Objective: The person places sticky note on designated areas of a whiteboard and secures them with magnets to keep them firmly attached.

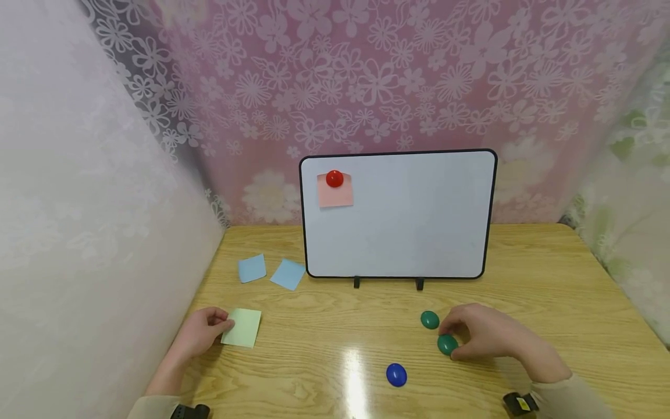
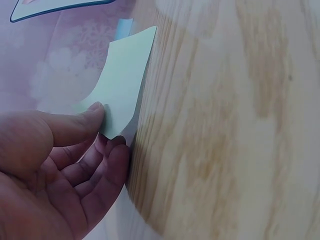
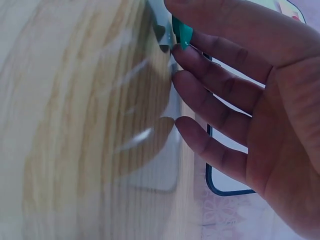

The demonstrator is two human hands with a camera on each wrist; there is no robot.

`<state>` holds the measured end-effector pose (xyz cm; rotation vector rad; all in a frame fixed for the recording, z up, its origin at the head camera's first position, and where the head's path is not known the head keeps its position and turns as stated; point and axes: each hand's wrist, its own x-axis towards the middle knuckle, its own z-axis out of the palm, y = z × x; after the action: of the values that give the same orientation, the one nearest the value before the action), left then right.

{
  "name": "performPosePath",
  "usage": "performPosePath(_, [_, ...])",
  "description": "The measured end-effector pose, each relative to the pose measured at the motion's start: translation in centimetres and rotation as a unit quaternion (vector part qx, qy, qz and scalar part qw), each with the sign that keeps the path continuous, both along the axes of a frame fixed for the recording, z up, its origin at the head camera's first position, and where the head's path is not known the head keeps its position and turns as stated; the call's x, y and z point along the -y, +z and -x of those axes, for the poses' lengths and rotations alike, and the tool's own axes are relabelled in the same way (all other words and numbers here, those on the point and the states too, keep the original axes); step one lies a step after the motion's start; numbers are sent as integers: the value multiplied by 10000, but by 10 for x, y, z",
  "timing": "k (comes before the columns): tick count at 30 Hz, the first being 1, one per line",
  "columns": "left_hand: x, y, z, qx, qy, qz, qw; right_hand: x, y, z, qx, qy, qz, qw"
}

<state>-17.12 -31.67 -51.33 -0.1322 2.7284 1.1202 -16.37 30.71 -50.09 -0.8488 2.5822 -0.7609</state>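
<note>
Left hand [image 1: 201, 331] and right hand [image 1: 487, 329], each narrowed to a pinch. On the wooden table [image 1: 314, 320], a whiteboard [image 1: 408, 215]. Pale green note [image 1: 243, 327], left edge gripped by the left; two blue notes [image 1: 252, 268] beyond; pink note [image 1: 335, 199] on the board. Green magnet [image 1: 447, 344] in the right's grip, touching wood, I think; second green magnet [image 1: 430, 319] just beside; blue magnet [image 1: 396, 375] nearby.
</note>
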Motion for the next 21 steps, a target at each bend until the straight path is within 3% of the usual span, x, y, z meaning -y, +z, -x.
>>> performPosePath(6, [-1,-5,4,-106,-33,-55,9999,0,2,0,227,-83,177,9996])
performPosePath(13, [-5,-9,5,-155,70,-309,9994,0,4,1,108,2,499,9987])
performPosePath(21, [-15,-10,8,-36,309,-1137,9930,0,4,2,5,58,693,9976])
